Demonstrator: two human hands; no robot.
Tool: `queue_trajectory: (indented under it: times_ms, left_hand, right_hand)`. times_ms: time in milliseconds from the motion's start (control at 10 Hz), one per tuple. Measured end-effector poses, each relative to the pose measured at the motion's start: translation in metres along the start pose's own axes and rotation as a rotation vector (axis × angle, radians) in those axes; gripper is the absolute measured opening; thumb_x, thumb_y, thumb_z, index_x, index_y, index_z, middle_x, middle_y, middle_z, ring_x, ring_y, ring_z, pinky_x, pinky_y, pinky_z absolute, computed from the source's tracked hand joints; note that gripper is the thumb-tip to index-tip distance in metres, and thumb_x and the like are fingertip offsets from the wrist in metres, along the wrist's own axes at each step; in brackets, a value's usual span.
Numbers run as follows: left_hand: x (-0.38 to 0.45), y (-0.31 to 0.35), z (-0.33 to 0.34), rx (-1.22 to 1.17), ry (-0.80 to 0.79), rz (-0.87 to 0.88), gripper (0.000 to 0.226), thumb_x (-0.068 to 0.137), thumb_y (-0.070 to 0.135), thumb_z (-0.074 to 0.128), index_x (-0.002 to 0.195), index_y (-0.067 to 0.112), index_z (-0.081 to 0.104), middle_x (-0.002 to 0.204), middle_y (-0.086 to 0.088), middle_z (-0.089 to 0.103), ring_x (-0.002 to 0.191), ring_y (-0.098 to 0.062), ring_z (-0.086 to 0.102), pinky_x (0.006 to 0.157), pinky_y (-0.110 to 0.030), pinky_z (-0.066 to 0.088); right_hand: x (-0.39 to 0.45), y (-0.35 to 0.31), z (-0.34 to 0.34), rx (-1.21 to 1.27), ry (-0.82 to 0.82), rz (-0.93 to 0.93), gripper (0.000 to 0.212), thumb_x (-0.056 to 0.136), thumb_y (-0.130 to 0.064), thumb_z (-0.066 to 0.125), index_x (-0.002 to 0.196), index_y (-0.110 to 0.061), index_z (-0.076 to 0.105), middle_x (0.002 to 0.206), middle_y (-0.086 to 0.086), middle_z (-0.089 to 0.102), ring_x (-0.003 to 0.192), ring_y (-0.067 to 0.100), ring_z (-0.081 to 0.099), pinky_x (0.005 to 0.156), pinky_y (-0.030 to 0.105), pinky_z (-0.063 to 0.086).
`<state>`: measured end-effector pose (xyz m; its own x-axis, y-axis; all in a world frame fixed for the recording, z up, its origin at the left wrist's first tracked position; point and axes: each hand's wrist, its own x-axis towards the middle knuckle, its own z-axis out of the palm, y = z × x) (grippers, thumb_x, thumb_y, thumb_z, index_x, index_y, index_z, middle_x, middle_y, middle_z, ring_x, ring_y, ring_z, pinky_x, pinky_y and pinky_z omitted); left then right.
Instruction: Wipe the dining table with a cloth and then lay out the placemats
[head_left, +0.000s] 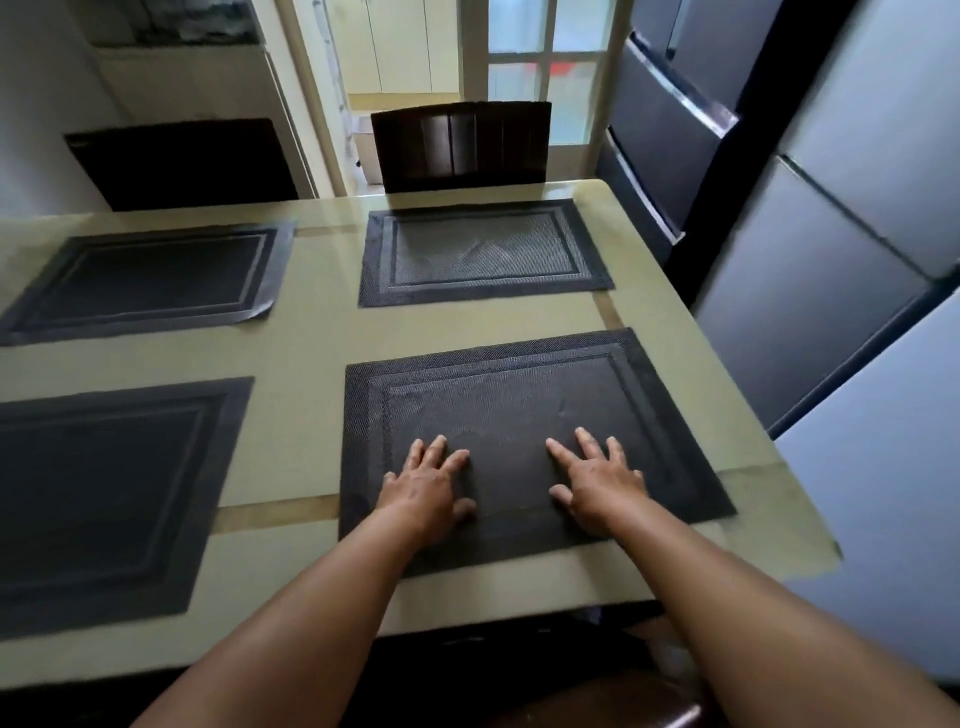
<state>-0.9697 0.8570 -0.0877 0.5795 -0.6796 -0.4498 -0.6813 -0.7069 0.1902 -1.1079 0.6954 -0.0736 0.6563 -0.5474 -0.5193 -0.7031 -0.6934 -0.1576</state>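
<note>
Both hands (511, 486) flat on near placemat (524, 410) — table edge (524, 605) just below.

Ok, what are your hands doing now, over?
Left hand and right hand flat on near placemat, open. Four placemats down. Nothing in the way.

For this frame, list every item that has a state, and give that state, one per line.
Near right mat: flat, both hands pressing on it.
Far right mat: flat, untouched.
Far left mat: flat, untouched.
Near left mat: flat, untouched.
Left hand: open, palm down.
Right hand: open, palm down.
Chair: pushed in.
</note>
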Motion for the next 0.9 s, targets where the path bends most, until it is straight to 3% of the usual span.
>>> queue_trajectory:
  times_ms: [200,500,800,900]
  left_hand:
    - [-0.003,-0.01,-0.002,0.048,-0.028,0.01,0.069,0.088,0.045,0.052,0.145,0.037,0.014,0.159,0.008,-0.004,0.147,-0.02,-0.003,0.113,-0.054,0.024]
    - [-0.002,-0.014,-0.007,0.075,-0.06,0.035,0.07,0.089,0.041,0.053,0.145,0.038,0.013,0.159,0.009,-0.006,0.146,-0.019,-0.006,0.113,-0.054,0.024]
    - [-0.008,-0.005,-0.006,0.01,-0.079,-0.009,0.068,0.092,0.035,0.05,0.146,0.036,0.011,0.159,0.006,-0.006,0.147,-0.02,-0.005,0.117,-0.047,0.02]
    - [-0.011,0.004,-0.014,-0.126,-0.008,-0.014,0.064,0.09,0.036,0.053,0.145,0.031,0.02,0.158,0.001,0.012,0.145,-0.024,0.015,0.116,-0.044,0.023]
  right_hand:
    - [-0.007,-0.012,0.007,-0.053,0.036,0.017,0.063,0.093,-0.046,0.047,0.146,-0.04,0.014,0.154,0.003,0.011,0.136,0.036,0.016,0.102,0.048,0.04]
    - [-0.01,-0.023,0.015,-0.114,-0.003,0.021,0.071,0.093,-0.042,0.047,0.15,-0.026,0.008,0.151,0.01,0.014,0.129,0.042,0.025,0.1,0.045,0.041]
    - [-0.01,-0.018,0.012,-0.128,0.016,0.007,0.074,0.092,-0.048,0.048,0.15,-0.028,0.008,0.151,0.009,0.015,0.131,0.038,0.024,0.104,0.043,0.037]
    - [-0.016,-0.023,0.002,-0.036,0.039,0.025,0.065,0.093,-0.047,0.046,0.148,-0.029,0.017,0.149,0.008,0.022,0.132,0.037,0.028,0.105,0.045,0.036]
